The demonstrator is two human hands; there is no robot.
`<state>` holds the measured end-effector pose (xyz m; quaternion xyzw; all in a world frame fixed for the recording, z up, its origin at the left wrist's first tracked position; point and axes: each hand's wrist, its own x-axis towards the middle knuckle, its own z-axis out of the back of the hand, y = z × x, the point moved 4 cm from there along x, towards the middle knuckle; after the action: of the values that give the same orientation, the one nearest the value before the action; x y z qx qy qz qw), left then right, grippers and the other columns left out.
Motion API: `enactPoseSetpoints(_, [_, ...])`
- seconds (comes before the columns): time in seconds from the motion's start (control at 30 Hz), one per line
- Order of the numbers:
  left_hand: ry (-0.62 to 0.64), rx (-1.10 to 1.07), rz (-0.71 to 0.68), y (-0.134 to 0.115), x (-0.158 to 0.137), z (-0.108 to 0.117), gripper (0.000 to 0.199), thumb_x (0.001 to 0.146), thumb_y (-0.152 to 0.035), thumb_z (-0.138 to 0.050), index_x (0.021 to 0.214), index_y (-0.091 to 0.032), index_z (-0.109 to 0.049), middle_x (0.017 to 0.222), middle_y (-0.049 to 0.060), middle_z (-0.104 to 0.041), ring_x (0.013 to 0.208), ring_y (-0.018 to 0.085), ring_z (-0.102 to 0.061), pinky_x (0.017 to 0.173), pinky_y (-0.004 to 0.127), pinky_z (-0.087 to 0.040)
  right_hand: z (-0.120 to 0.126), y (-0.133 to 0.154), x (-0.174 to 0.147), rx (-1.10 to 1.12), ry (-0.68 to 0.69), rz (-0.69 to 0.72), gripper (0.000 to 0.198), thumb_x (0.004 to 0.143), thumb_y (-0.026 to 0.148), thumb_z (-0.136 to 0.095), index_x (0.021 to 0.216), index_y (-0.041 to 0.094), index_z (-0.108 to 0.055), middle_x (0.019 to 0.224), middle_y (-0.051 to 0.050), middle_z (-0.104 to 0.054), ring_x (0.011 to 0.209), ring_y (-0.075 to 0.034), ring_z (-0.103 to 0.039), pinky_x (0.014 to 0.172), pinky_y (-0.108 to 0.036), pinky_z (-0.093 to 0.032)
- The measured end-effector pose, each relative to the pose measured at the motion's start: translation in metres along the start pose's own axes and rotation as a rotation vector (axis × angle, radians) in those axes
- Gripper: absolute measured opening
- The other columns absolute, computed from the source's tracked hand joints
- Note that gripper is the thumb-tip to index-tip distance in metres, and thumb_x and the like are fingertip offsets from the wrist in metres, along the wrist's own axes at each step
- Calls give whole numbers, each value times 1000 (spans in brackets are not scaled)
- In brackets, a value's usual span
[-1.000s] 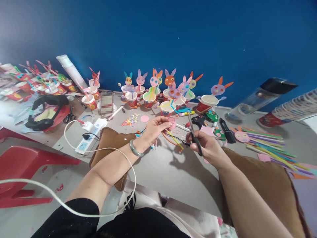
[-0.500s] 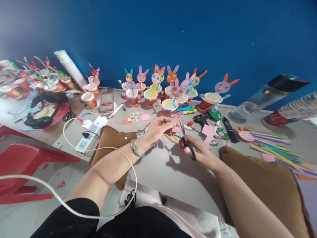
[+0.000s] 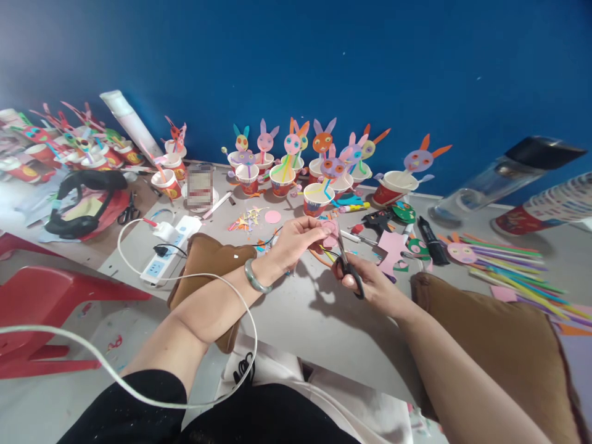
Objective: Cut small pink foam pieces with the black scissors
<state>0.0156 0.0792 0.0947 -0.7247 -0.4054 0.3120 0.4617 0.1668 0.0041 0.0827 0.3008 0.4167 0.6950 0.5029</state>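
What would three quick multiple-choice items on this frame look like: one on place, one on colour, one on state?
1. Where do the paper cups with bunny faces stand?
A. Along the blue wall
B. On the red chair
C. On the brown cushion

2. What colour is the paper piece in the left hand?
A. Green
B. Pink
C. Black

3. What is the right hand doing with the scissors?
A. Gripping the handles, blades at the paper piece
B. Leaving them flat on the table
C. Holding them by the blades

Answers:
1. A, the row lines the far table edge under the wall.
2. B, the small piece pinched in the fingertips is pink.
3. A, fingers are through the black handles and the blades reach up to the piece.
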Motion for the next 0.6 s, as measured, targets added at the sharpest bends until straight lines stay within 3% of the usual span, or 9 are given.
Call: enactPoseSetpoints(0.6, [11, -6, 18, 5, 2, 0, 31, 70, -39, -76, 74, -15, -58, 66, 0, -63, 58, 8, -60, 55, 23, -47, -1, -1, 3, 36, -41, -6, 63, 78, 81, -54, 71, 19, -54, 68, -2, -54, 61, -15, -45, 56, -28, -37])
